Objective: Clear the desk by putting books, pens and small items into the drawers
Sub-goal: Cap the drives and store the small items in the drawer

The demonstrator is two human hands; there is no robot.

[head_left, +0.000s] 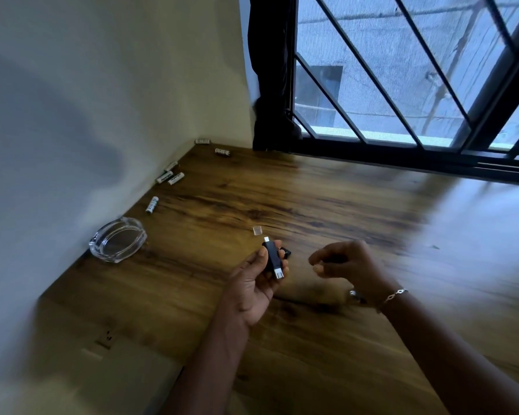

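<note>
Both of your hands are up over the near middle of the wooden desk [342, 205]. Your left hand [252, 290] has its thumb and curled fingers wrapped round a black adapter [273, 259], which has a plug sticking out at each end, so that one's off the desk and in your palm. Your right hand [348, 265], just right of it, has the fingers curled in towards the thumb, but it's blurry and I can't tell if it's pinching anything. A clear cap [257, 230] sits on the wood just beyond the adapter. Six batteries [164, 177] lie scattered along the left wall, and a glass ashtray [118, 244] sits nearer, against that wall.
</note>
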